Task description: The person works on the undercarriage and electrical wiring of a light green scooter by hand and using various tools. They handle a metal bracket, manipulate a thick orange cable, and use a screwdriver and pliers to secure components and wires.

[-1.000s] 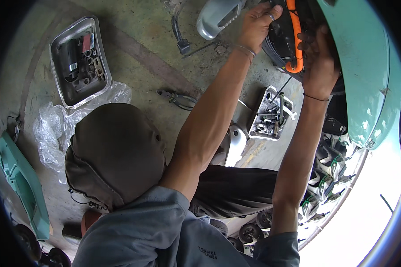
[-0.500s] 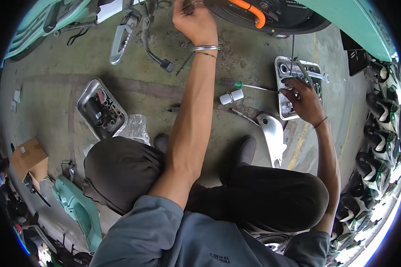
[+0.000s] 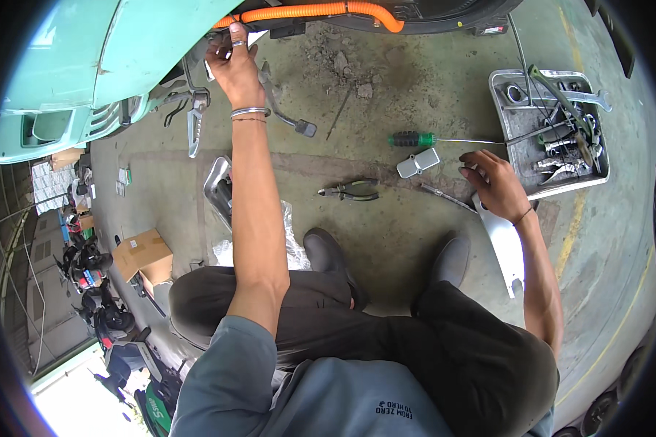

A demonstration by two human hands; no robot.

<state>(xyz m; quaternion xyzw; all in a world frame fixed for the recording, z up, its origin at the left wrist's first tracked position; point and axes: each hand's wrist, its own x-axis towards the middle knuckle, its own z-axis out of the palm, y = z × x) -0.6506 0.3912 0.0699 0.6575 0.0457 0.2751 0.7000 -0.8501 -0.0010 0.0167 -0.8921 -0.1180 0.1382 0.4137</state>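
Observation:
My left hand (image 3: 238, 73) reaches up to the underside of a mint-green scooter body (image 3: 124, 51), beside the end of an orange corrugated conduit (image 3: 306, 10). Its fingers are bent and pressed together; what they pinch is hidden. My right hand (image 3: 497, 182) hovers with loosely curled fingers apart and nothing seen in them. It is above a silver curved metal part (image 3: 504, 251), just left of a metal tool tray (image 3: 554, 191). Near its fingertips are a screwdriver with a green and black handle (image 3: 413, 139) and a small grey rectangular block (image 3: 418, 163).
Pliers (image 3: 350, 190) lie on the floor ahead of my boots. The tray holds a combination wrench (image 3: 579, 97) and several other tools. A second metal tray (image 3: 217, 191) and clear plastic wrap (image 3: 294, 240) are partly behind my left forearm. A cardboard box (image 3: 144, 253) stands left.
The view has swung left, so the floor things appear farther right. My right hand has come out of the tool tray to its left side. My left hand remains raised at the scooter.

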